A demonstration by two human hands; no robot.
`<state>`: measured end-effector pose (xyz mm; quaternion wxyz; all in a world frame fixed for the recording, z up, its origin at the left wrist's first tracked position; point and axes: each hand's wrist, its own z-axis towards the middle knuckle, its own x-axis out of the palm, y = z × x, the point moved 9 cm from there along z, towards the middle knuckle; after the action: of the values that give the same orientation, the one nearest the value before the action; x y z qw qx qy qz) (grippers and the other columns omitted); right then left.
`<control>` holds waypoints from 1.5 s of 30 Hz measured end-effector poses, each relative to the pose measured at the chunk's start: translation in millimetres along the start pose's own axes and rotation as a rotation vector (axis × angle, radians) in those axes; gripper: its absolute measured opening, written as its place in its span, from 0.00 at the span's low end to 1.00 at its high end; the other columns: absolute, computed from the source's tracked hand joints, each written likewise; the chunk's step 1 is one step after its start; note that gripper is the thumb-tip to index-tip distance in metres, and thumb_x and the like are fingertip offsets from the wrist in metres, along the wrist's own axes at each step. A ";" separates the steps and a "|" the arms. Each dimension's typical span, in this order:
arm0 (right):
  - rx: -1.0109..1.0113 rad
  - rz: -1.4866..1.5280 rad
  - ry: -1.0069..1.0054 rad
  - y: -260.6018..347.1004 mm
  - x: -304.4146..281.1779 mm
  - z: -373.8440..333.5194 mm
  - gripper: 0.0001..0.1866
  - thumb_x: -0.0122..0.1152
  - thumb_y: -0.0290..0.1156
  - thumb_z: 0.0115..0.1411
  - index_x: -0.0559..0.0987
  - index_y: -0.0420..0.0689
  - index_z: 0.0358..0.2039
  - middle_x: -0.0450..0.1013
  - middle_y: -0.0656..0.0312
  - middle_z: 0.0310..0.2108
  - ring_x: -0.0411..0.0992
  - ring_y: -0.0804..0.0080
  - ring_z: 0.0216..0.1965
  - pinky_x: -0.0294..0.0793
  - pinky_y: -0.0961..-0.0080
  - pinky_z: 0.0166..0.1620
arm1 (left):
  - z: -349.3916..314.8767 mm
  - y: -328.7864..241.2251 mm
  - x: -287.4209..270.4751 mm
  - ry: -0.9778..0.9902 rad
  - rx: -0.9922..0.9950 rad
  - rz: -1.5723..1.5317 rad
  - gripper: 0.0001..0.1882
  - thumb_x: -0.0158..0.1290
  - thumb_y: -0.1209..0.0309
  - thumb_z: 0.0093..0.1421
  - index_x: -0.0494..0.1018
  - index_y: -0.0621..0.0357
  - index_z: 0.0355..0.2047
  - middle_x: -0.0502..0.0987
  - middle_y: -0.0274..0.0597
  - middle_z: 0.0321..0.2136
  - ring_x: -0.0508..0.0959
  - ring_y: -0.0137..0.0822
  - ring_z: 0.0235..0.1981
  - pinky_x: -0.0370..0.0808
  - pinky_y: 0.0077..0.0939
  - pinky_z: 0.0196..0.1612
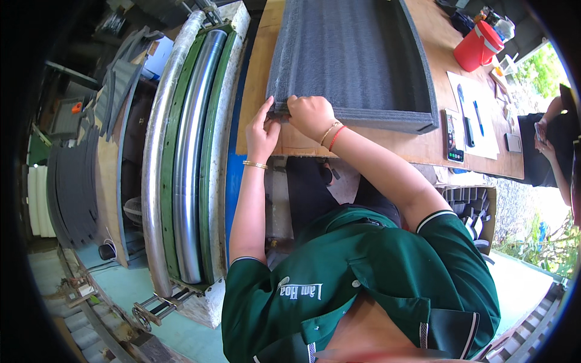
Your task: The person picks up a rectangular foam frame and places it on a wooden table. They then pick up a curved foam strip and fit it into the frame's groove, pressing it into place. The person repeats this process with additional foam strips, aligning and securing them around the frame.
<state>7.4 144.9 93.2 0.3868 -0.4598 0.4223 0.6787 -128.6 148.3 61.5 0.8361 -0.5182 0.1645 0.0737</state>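
Observation:
A large dark grey foam tray with raised walls lies on the wooden table in front of me. Both my hands meet at its near left corner. My left hand is closed on the outside of that corner, index finger pointing up along the side wall and thumb turned inward. Just beside it, my right hand has its fingers curled over the near wall, knuckles up. The palms hide the corner joint itself, and whether anything small sits between the fingers cannot be seen.
Left of the wooden table stands a machine with a long metal roller. At right lie a phone, paper, a blue pen, a dark-handled tool and a red jug. Another person is at the far right.

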 end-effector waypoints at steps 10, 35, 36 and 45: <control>0.017 0.052 0.222 1.1 1.9 -5.4 0.15 0.61 0.40 0.57 0.81 0.49 0.43 0.81 0.60 0.40 0.82 0.63 0.42 0.80 0.65 0.39 | 6.0 -37.8 8.1 -0.269 0.043 0.462 0.16 0.59 0.63 0.65 0.77 0.59 0.49 0.82 0.52 0.43 0.84 0.45 0.40 0.80 0.36 0.43; 0.185 -0.065 0.161 -173.0 -81.4 -132.2 0.24 0.76 0.46 0.44 0.77 0.50 0.38 0.79 0.60 0.30 0.80 0.59 0.39 0.75 0.56 0.44 | 14.7 -33.3 29.0 -0.053 0.004 0.340 0.21 0.42 0.70 0.73 0.67 0.65 0.63 0.70 0.58 0.61 0.73 0.50 0.60 0.72 0.36 0.59; 0.212 -0.156 0.210 -183.7 -85.2 -139.6 0.25 0.77 0.47 0.44 0.77 0.52 0.40 0.79 0.63 0.33 0.78 0.60 0.46 0.64 0.44 0.58 | 14.3 -32.8 27.7 -0.063 0.002 0.334 0.21 0.41 0.69 0.73 0.68 0.65 0.62 0.70 0.58 0.61 0.73 0.50 0.60 0.71 0.37 0.61; 0.262 -0.024 -0.040 -225.9 -102.5 -197.0 0.17 0.72 0.38 0.50 0.77 0.48 0.38 0.78 0.63 0.44 0.63 0.67 0.66 0.30 0.33 0.73 | 5.4 -30.8 26.7 -0.110 0.035 0.289 0.21 0.41 0.67 0.74 0.68 0.65 0.62 0.70 0.58 0.61 0.73 0.49 0.60 0.71 0.38 0.61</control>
<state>300.8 25.7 98.2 0.4599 -0.3968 0.4939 0.6222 -93.5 138.0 80.3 0.8333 -0.4698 0.1926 0.2184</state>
